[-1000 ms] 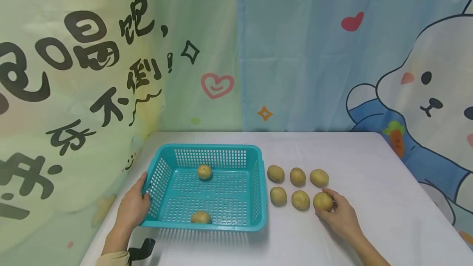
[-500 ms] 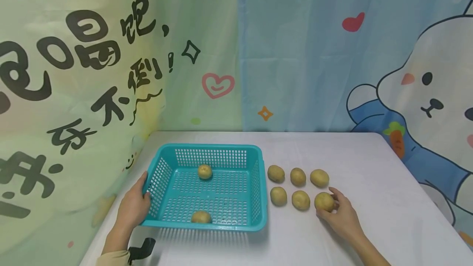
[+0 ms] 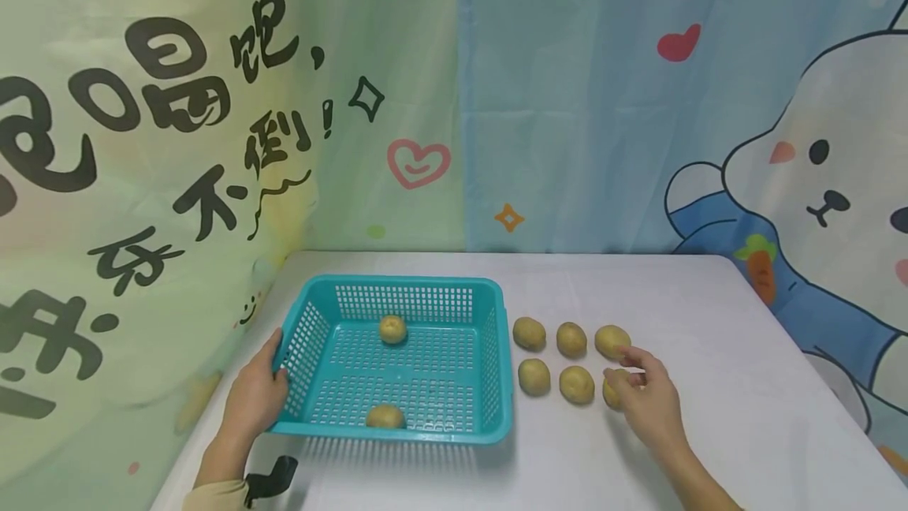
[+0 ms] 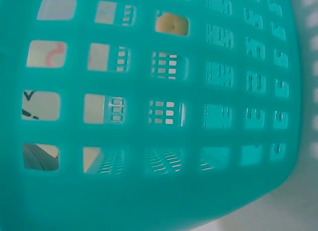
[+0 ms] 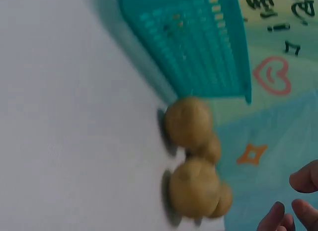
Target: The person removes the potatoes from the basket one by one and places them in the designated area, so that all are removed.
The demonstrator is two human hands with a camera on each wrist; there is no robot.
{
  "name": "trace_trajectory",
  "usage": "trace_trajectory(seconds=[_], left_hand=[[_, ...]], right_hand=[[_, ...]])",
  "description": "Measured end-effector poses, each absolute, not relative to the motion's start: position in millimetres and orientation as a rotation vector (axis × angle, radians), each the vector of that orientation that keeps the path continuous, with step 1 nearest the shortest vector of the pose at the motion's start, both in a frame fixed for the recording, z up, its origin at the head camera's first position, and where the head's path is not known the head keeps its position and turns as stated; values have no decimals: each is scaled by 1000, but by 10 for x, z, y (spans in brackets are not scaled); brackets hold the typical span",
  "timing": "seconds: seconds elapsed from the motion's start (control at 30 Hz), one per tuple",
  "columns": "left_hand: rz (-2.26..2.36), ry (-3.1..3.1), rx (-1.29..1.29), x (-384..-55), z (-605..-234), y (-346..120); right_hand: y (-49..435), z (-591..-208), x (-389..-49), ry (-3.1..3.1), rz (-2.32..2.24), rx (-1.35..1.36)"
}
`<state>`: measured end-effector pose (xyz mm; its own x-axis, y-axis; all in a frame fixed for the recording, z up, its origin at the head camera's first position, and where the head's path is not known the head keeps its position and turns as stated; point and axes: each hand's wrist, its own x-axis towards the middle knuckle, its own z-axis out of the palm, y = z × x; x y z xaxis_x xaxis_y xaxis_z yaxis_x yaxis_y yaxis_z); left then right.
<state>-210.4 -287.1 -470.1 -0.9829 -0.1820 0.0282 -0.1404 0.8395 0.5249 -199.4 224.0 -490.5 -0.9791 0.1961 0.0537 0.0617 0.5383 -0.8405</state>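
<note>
My left hand (image 3: pixel 254 397) grips the left side of a turquoise plastic basket (image 3: pixel 507 385). Two potatoes lie inside, one near the back (image 3: pixel 392 330) and another by the front wall (image 3: pixel 385 416). In the left wrist view the basket's perforated wall (image 4: pixel 149 196) fills most of the picture, hiding the left fingers. Over the front-right potato (image 3: pixel 611 390) hovers my right hand (image 3: pixel 653 400), partly covering it, with fingers loosely bent and nothing held. The right wrist view catches fingertips (image 5: pixel 304 179) apart, at its lower right.
Several potatoes stand in two rows right of the basket, including a back-left potato (image 3: pixel 529 333), a back-right potato (image 3: pixel 612 342) and a front-middle potato (image 3: pixel 577 385). A white-covered table (image 3: pixel 745 416) carries everything. Behind it hangs a printed curtain (image 3: pixel 532 101).
My right hand has let go of the front-right potato and lifted slightly above it. That potato stays on the table. The left hand and basket have not moved.
</note>
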Motion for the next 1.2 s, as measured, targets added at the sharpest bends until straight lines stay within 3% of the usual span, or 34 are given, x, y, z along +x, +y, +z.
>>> trace_trajectory(seconds=[0.53,1.2], left_hand=[[-833,-2934,271,-2091,-4680,-2880],[-845,-2926,264,-2105,-4710,-2861]], right_hand=[[896,-4446,-1934,-2390,1903,309],[26,-4491,-2061,-2981,1420,743]])
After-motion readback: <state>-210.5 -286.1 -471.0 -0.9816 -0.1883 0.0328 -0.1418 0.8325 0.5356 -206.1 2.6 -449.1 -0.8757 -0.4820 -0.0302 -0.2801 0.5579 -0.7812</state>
